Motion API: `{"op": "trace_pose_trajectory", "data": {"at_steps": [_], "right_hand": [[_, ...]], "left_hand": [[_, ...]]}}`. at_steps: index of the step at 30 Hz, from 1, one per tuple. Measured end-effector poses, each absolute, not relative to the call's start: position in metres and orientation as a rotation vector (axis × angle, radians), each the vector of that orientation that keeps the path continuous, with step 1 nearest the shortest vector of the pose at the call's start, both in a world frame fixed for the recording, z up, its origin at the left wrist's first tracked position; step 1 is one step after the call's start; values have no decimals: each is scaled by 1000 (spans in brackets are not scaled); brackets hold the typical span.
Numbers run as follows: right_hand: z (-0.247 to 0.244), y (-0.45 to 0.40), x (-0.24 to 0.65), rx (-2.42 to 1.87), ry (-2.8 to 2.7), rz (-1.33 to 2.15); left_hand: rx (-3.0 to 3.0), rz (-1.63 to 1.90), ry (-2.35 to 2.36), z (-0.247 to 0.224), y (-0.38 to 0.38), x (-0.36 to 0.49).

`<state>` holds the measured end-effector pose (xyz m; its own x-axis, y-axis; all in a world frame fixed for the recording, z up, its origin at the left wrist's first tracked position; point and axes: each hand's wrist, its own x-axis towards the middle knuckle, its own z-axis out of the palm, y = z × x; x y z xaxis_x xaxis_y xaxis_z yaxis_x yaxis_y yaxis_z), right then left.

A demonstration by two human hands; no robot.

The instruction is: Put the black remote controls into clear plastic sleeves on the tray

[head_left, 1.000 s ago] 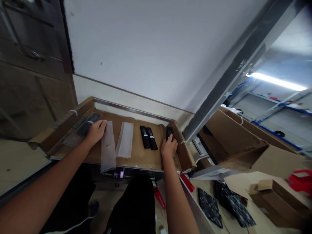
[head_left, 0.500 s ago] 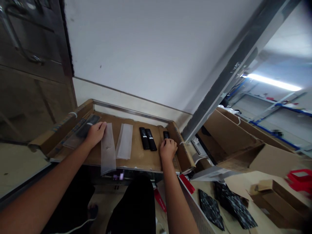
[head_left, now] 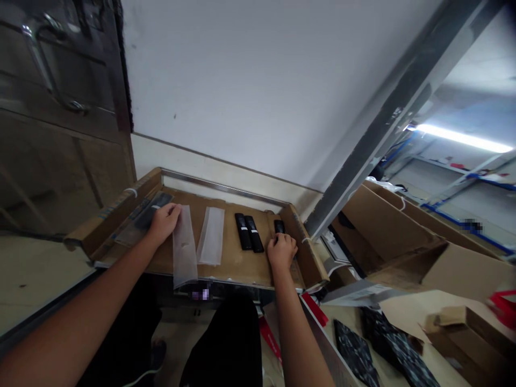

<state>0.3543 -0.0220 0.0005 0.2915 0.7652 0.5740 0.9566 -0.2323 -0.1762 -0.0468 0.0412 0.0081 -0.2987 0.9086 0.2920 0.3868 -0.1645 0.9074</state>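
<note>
My left hand [head_left: 164,223] pinches the upper end of a translucent sleeve [head_left: 185,250], whose lower end hangs over the front edge of a cardboard-lined tray [head_left: 234,269]. Beside it lies another pale sleeve or small stack [head_left: 212,235]. Two black remote-like objects [head_left: 249,233] with small white labels rest side by side in the middle. At the tray's right end, my right hand [head_left: 282,250] is closed over another black object [head_left: 278,226], mostly covered by the fingers. Left of my left hand, a dark item in clear plastic [head_left: 147,215] lies in the tray.
A large open cardboard box [head_left: 395,231] stands to the right, with a smaller box [head_left: 471,338] and dark patterned packets [head_left: 357,349] below it. A grey metal post [head_left: 387,118] rises behind the tray's right end. A metal door handle [head_left: 46,70] is at upper left.
The view has shifted slightly, moving the scene right and a little down. Both hands keep nearly the same places over the tray, with their holds unchanged.
</note>
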Motion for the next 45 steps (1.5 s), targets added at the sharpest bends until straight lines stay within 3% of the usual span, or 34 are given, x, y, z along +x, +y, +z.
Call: {"op": "trace_pose_trajectory", "data": {"at_steps": [21, 26, 29, 38, 45], "right_hand": [[4, -26, 358, -1931, -1440, -474], [11, -31, 357, -1685, -1451, -501], [13, -40, 348, -1505, -1446, -349], [33, -112, 208, -1276, -1447, 445], [43, -129, 93, -1697, -1706, 445]], "left_hand": [[1523, 1503, 1475, 3, 43, -53], [1512, 1581, 1445, 0, 44, -54], [1373, 1571, 1434, 1, 44, -53], [1076, 1620, 1250, 10, 40, -54], [1060, 1655, 1344, 11, 36, -55]]}}
